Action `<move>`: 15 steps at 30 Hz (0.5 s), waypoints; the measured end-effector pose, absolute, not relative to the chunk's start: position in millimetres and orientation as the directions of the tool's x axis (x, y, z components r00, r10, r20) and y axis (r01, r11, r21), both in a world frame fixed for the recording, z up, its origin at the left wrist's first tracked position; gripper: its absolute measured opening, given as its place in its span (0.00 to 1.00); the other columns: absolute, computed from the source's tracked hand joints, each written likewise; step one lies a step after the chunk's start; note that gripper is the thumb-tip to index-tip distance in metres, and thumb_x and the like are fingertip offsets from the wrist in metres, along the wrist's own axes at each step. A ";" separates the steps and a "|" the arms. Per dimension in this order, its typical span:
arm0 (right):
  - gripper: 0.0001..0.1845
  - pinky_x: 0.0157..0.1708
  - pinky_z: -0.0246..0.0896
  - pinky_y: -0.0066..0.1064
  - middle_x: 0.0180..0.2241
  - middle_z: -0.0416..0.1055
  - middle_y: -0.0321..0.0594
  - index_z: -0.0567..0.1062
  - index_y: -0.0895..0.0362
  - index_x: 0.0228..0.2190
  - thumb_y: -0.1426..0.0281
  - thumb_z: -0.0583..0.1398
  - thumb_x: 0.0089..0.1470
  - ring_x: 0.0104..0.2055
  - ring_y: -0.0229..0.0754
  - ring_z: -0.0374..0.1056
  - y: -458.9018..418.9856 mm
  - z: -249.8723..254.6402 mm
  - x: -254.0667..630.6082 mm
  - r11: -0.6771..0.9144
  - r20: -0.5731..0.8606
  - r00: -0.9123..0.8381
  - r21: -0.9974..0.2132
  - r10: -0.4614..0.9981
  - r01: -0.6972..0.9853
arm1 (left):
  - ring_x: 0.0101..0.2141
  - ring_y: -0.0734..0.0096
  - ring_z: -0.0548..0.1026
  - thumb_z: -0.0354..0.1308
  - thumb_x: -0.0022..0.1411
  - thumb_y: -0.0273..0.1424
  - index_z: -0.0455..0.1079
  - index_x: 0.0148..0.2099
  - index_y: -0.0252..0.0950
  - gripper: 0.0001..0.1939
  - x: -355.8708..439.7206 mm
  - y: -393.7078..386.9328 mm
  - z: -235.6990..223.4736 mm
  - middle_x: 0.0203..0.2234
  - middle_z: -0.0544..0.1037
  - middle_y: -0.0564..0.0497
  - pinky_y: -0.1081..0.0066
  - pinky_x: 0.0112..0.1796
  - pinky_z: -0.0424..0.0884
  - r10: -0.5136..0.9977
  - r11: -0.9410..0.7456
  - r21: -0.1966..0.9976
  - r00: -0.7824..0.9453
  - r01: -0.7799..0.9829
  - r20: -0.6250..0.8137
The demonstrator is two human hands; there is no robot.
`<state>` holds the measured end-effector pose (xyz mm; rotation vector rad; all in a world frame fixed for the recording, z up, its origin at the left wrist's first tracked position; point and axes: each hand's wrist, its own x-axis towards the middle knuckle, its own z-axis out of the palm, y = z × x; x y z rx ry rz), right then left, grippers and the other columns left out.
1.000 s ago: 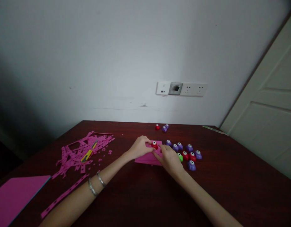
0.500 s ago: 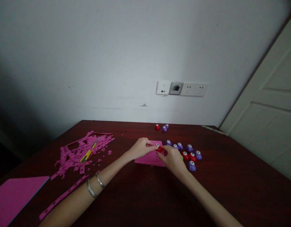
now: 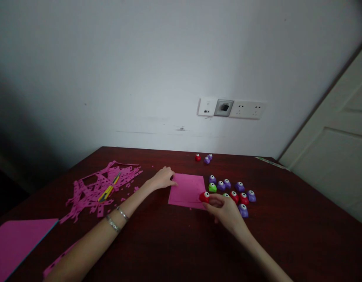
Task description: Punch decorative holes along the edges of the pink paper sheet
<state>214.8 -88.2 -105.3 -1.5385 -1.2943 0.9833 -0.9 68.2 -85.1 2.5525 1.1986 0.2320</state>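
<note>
My right hand (image 3: 226,211) pinches a small red craft punch (image 3: 203,197) with a white, dark-dotted top, at the right edge of a square pink sheet (image 3: 187,190). At the sheet's upper left edge rests my left hand (image 3: 163,178), thumb apart from the fingers, with nothing held in it. Just beyond my right hand stand several similar punches: a purple one (image 3: 239,187), a bright green one (image 3: 212,187) and a red one (image 3: 243,198) among them. My right fingers partly cover another green one (image 3: 226,195).
Left on the dark table lie tangled pink scraps (image 3: 89,192) full of holes, with a yellow cutter (image 3: 109,190) on top. A larger pink sheet (image 3: 22,243) covers the near left corner. Another red punch (image 3: 198,157) and two purple ones (image 3: 207,159) stand near the wall.
My left hand has let go of the red punch and moved left to the sheet's edge. My right hand has carried the punch right and nearer, uncovering most of the sheet.
</note>
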 end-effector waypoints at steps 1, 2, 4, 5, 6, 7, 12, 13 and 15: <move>0.15 0.09 0.56 0.22 0.21 0.70 0.34 0.72 0.59 0.29 0.61 0.62 0.41 0.18 0.34 0.62 -88.7 -106.8 214.5 -0.083 -0.047 0.128 -0.953 0.991 0.290 | 0.39 0.58 0.66 0.60 0.48 0.43 0.71 0.35 0.33 0.18 -0.4 68.5 -85.8 0.34 0.71 0.43 0.67 0.38 0.60 0.771 -0.611 0.303 0.637 0.732 0.014; 0.14 0.09 0.57 0.22 0.20 0.69 0.33 0.71 0.58 0.28 0.60 0.61 0.42 0.18 0.34 0.62 -89.4 -107.6 214.1 -0.090 -0.059 0.114 -0.954 0.992 0.286 | 0.39 0.58 0.66 0.60 0.47 0.44 0.71 0.36 0.33 0.20 0.0 69.0 -86.4 0.35 0.71 0.43 0.67 0.38 0.60 0.771 -0.615 0.273 0.637 0.739 0.012; 0.14 0.09 0.57 0.21 0.19 0.67 0.32 0.69 0.57 0.27 0.60 0.60 0.43 0.19 0.35 0.63 -91.2 -107.3 213.2 -0.099 -0.070 0.105 -0.950 0.992 0.295 | 0.39 0.59 0.65 0.61 0.46 0.46 0.69 0.38 0.33 0.22 0.5 70.7 -88.0 0.35 0.70 0.44 0.67 0.37 0.60 0.772 -0.613 0.261 0.636 0.746 -0.004; 0.14 0.09 0.57 0.21 0.18 0.66 0.32 0.68 0.57 0.26 0.59 0.60 0.44 0.19 0.35 0.64 -92.2 -106.6 212.5 -0.098 -0.066 0.112 -0.946 0.992 0.309 | 0.39 0.59 0.65 0.61 0.46 0.46 0.68 0.38 0.34 0.23 0.5 71.9 -89.1 0.35 0.69 0.44 0.67 0.37 0.60 0.775 -0.603 0.275 0.631 0.749 -0.019; 0.14 0.09 0.56 0.21 0.18 0.66 0.32 0.68 0.57 0.26 0.58 0.59 0.45 0.19 0.36 0.64 -93.3 -105.5 211.8 -0.096 -0.058 0.121 -0.939 0.991 0.331 | 0.39 0.59 0.65 0.60 0.46 0.46 0.67 0.38 0.34 0.23 0.5 73.2 -90.4 0.35 0.69 0.45 0.68 0.37 0.60 0.779 -0.589 0.294 0.625 0.753 -0.039; 0.14 0.09 0.56 0.21 0.18 0.66 0.32 0.67 0.57 0.26 0.58 0.59 0.45 0.19 0.35 0.64 -94.4 -104.4 211.2 -0.092 -0.049 0.128 -0.928 0.991 0.360 | 0.38 0.59 0.65 0.60 0.46 0.46 0.67 0.38 0.34 0.23 0.4 74.7 -91.9 0.35 0.69 0.45 0.68 0.37 0.60 0.783 -0.573 0.317 0.619 0.756 -0.062; 0.16 0.10 0.56 0.23 0.19 0.68 0.34 0.70 0.58 0.26 0.57 0.57 0.48 0.16 0.34 0.61 -98.2 -100.5 210.9 -0.059 0.006 0.127 -0.863 0.992 0.502 | 0.40 0.59 0.64 0.62 0.44 0.47 0.65 0.38 0.35 0.24 -0.4 80.6 -99.2 0.37 0.66 0.45 0.69 0.37 0.61 0.797 -0.524 0.392 0.598 0.756 -0.087; 0.15 0.11 0.56 0.23 0.19 0.70 0.35 0.70 0.57 0.26 0.57 0.57 0.48 0.16 0.35 0.62 -98.6 -100.1 211.5 -0.045 0.026 0.126 -0.849 0.992 0.526 | 0.40 0.59 0.64 0.62 0.43 0.47 0.65 0.38 0.35 0.25 -0.6 81.0 -100.0 0.38 0.66 0.45 0.69 0.37 0.61 0.801 -0.523 0.392 0.593 0.757 -0.078; 0.14 0.15 0.59 0.25 0.20 0.72 0.36 0.71 0.57 0.26 0.58 0.57 0.49 0.19 0.37 0.66 -99.1 -99.6 212.6 -0.014 0.071 0.125 -0.816 0.990 0.578 | 0.41 0.57 0.63 0.62 0.43 0.48 0.64 0.39 0.35 0.26 -0.9 81.1 -100.6 0.38 0.65 0.45 0.68 0.38 0.61 0.813 -0.510 0.387 0.578 0.769 -0.077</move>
